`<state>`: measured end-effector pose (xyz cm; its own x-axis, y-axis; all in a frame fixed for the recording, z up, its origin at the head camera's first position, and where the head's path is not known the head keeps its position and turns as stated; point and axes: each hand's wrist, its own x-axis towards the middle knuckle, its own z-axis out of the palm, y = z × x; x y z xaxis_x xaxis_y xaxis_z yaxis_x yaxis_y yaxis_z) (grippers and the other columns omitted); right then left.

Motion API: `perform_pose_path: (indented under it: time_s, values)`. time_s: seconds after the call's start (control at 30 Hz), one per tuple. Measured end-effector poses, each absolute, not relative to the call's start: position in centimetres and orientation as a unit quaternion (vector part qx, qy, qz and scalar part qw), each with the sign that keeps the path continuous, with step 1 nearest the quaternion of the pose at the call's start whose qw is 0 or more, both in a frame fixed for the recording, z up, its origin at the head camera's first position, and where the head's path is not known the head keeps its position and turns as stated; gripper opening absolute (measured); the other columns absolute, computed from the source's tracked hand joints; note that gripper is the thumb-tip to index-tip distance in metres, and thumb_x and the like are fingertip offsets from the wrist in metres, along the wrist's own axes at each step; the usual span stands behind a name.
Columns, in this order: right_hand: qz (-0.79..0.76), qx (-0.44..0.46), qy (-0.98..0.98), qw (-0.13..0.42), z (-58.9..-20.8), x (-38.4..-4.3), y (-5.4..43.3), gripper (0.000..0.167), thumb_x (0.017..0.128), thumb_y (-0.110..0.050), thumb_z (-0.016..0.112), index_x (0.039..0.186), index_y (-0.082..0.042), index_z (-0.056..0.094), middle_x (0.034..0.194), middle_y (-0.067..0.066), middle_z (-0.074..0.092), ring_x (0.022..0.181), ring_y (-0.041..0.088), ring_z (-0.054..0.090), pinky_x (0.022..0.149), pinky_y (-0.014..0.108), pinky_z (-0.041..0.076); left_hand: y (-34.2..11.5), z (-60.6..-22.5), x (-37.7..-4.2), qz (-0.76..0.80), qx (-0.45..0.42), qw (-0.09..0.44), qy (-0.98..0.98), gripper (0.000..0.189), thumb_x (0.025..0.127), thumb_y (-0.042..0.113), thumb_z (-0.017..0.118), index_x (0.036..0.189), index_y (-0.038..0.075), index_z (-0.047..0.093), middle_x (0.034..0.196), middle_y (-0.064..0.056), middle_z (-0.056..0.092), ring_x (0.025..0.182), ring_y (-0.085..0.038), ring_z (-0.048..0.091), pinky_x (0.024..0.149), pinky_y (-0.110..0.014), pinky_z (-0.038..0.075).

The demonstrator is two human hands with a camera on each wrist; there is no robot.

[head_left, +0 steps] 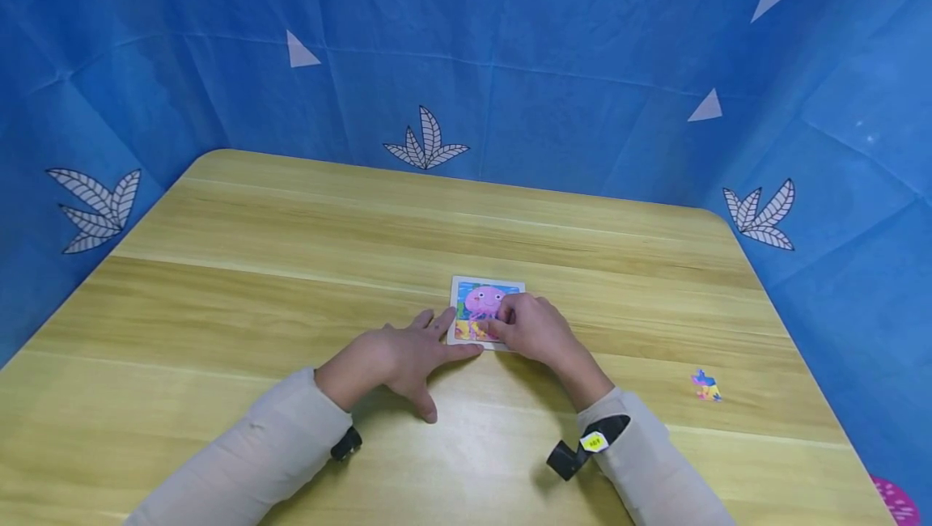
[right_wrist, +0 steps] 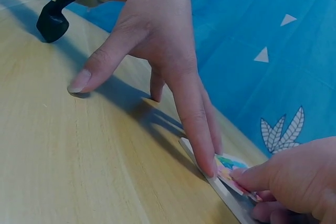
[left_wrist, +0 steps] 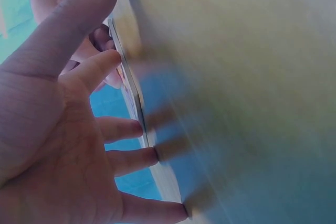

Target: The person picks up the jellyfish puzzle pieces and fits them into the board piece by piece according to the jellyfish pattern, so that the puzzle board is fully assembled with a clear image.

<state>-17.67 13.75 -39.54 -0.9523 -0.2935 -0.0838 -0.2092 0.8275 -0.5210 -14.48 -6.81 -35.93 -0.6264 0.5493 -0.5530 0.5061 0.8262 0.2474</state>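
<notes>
A small jigsaw puzzle (head_left: 486,291) in a pale frame lies mid-table; it pictures a pink, smiling sea creature over blue and yellow. My left hand (head_left: 415,356) is spread with straight fingers, fingertips touching the frame's left and near edges. In the left wrist view the fingers of the left hand (left_wrist: 68,129) rest along the board's rim. At the board's lower right, my right hand (head_left: 535,328) pinches a puzzle piece. The right wrist view shows this puzzle piece (right_wrist: 231,178) tilted up from the frame (right_wrist: 223,195), under the right thumb; the right hand (right_wrist: 299,182) hides part of it.
A loose puzzle piece (head_left: 706,386), blue, yellow and pink, lies apart on the right of the wooden table (head_left: 255,307). Blue cloth (head_left: 510,89) with leaf prints hangs behind and at both sides. Each wrist wears a black camera mount (head_left: 568,459).
</notes>
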Motion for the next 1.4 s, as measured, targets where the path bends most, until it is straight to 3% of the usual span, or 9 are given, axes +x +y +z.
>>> perform_pose_path:
  time_s: [0.47, 0.8, 1.2, 1.4]
  values:
    - [-0.240, -0.130, 0.959, 0.078, -39.6, -17.7, 13.8, 0.036, 0.083, -0.040, 0.071, 0.064, -0.015, 0.053, 0.058, -0.005, 0.047, 0.051, 0.010, 0.039, 0.048, 0.025, 0.029, -6.8, -35.8, -14.4, 0.030, 0.293, 0.317, 0.902, 0.095, 0.070, 0.049, 0.079, 0.147, 0.046, 0.022, 0.159, -0.007, -0.006, 0.144, -0.036, 0.003, 0.098, -0.071, 0.027]
    - [-0.158, -0.107, 0.980, 0.064, -40.0, -17.6, 14.5, 0.047, 0.083, -0.059, 0.060, 0.066, -0.016, 0.050, 0.054, -0.004, 0.044, 0.049, 0.012, 0.038, 0.043, 0.026, 0.026, -6.9, -35.5, -14.4, 0.027, 0.292, 0.312, 0.904, 0.095, 0.070, 0.048, 0.079, 0.146, 0.046, 0.023, 0.159, -0.008, -0.005, 0.144, -0.036, 0.004, 0.098, -0.070, 0.027]
    - [-0.242, -0.069, 0.967, 0.032, -39.7, -16.6, 19.0, 0.031, 0.089, -0.041, 0.061, 0.074, -0.014, 0.058, 0.054, -0.003, 0.046, 0.049, 0.013, 0.041, 0.046, 0.028, 0.031, -6.7, -35.7, -14.3, 0.034, 0.289, 0.314, 0.904, 0.096, 0.069, 0.045, 0.081, 0.146, 0.047, 0.024, 0.160, -0.007, -0.004, 0.145, -0.034, 0.003, 0.100, -0.070, 0.025]
    - [-0.237, -0.031, 0.970, 0.039, -38.7, -16.0, 23.9, 0.030, 0.088, -0.035, 0.065, 0.093, -0.006, 0.061, 0.071, 0.003, 0.059, 0.062, 0.015, 0.050, 0.057, 0.030, 0.040, -6.6, -35.7, -14.2, 0.042, 0.289, 0.315, 0.903, 0.096, 0.069, 0.044, 0.081, 0.146, 0.045, 0.024, 0.159, -0.008, -0.005, 0.145, -0.035, 0.002, 0.099, -0.071, 0.024]
